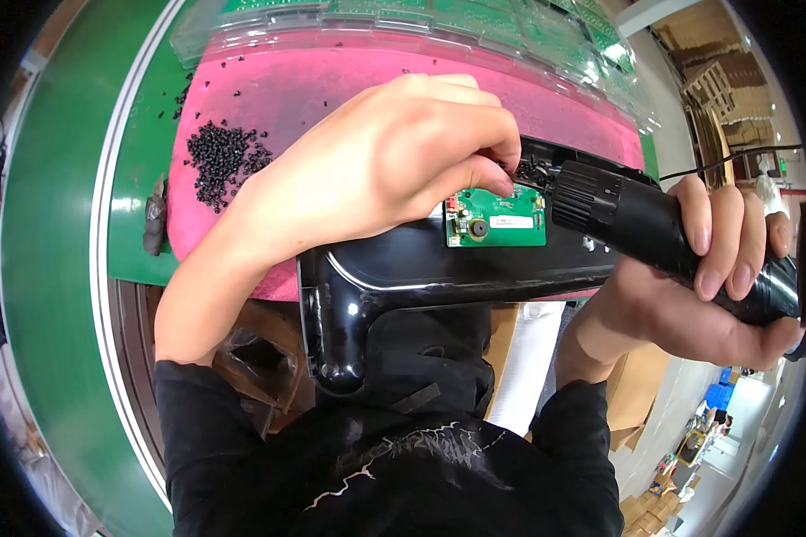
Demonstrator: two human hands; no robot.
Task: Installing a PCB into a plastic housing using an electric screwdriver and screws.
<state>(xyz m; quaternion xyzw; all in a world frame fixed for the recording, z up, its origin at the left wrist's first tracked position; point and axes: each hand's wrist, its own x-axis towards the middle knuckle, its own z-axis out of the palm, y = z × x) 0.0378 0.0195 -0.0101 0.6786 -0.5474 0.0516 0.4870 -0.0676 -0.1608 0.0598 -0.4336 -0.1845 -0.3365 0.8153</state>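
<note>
A green circuit board [515, 237] lies face up in a black plastic housing [403, 268], near its far side; a round black part, a pale label and a red connector show on it. The left hand [425, 148] arches over the board from the left, thumb and forefinger drawn close together at its far edge; whether anything is pinched between them cannot be told. Just beyond those fingertips, small black pieces [535, 166] are gathered in the housing. The right hand [681, 300] is wrapped around the thick black barrel of a powered screwdriver [622, 210], whose ribbed front end points left, beside the board's right edge in this view. The housing overhangs the near edge of a pink mat [287, 76] on the green bench [132, 224]. On the mat's left lies a heap of tiny black screws [219, 161], a few scattered around it. Clear plastic trays [394, 22] of green boards stand along the far side.
</note>
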